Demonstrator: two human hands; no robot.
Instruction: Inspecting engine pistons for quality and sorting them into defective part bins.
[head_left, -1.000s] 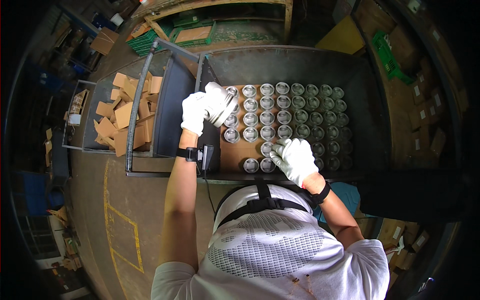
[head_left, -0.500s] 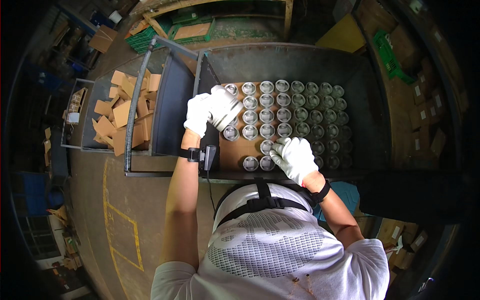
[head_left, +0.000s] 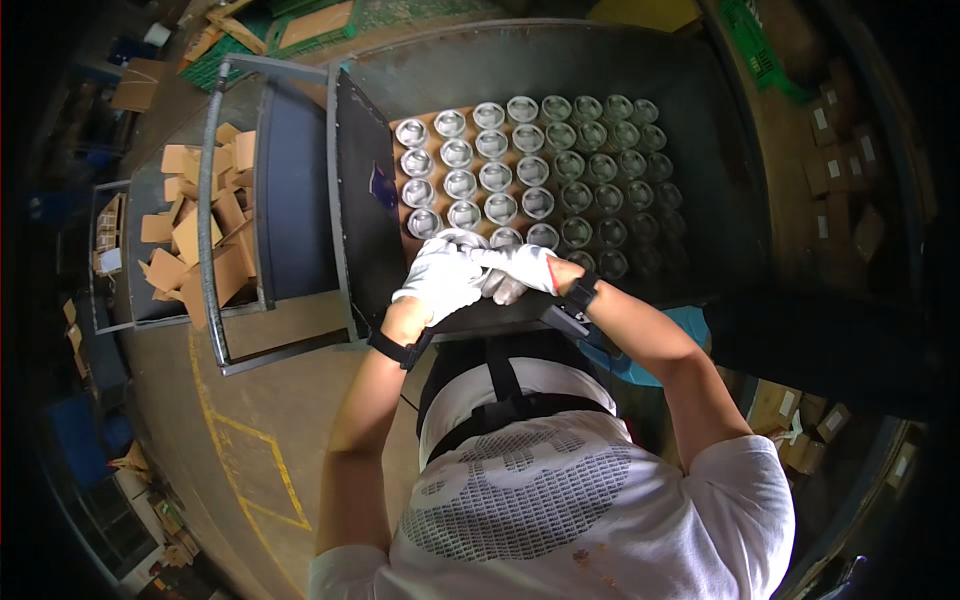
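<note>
Rows of silver metal pistons [head_left: 495, 177] stand upright on brown cardboard [head_left: 404, 222] inside a dark metal bin [head_left: 560, 45]. My left hand [head_left: 447, 280], in a white glove, is closed at the near left of the rows. Its fingertips lie over a piston [head_left: 463, 237], partly covered by the glove. My right hand [head_left: 522, 266], gloved too, meets the left one, fingers bent toward it. Greyish glove fingers show below it; anything inside them is hidden. Just beyond its knuckles is another piston [head_left: 506, 236], partly covered.
Left of the bin stands a cart holding torn cardboard pieces [head_left: 200, 235], with a metal tube frame [head_left: 207, 200] between. Green crates [head_left: 318, 25] lie beyond the bin, and another green crate [head_left: 762, 50] is at the far right. Cardboard boxes [head_left: 835, 165] are stacked at right.
My left hand has come down from its raised spot with a piston, to the near rows. My right hand has moved in beside it, so both now touch. The whole view has shifted.
</note>
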